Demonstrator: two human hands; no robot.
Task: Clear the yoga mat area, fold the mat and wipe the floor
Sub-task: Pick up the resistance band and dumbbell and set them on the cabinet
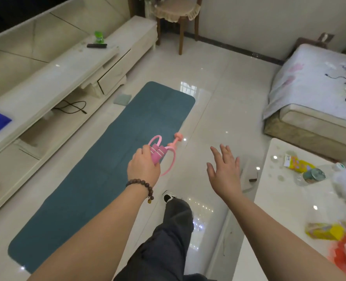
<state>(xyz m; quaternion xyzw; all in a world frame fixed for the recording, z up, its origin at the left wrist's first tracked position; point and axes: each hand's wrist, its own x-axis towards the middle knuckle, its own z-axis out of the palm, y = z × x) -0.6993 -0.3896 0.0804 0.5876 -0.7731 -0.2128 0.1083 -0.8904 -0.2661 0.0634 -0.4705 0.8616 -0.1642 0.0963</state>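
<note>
A teal yoga mat (pixel 115 151) lies flat on the glossy white tile floor (pixel 218 118), stretching away from me. My left hand (pixel 142 166), with a bead bracelet on the wrist, grips a pink exercise band with padded handles (pixel 158 153) above the mat's right edge. A small pink dumbbell (pixel 176 139) lies at the mat's right edge, just beyond the band. My right hand (pixel 225 169) hovers over the bare floor with fingers spread and holds nothing. A folded grey-green cloth (pixel 122 99) lies on the floor by the mat's far left corner.
A long white TV cabinet (pixel 70 78) runs along the left, with a black cable under it. A white table (pixel 289 199) with snack packets and a bottle stands at the right. A bed (pixel 314 94) is at the far right, a wooden chair (pixel 178 15) at the back. My leg (pixel 168 240) steps forward.
</note>
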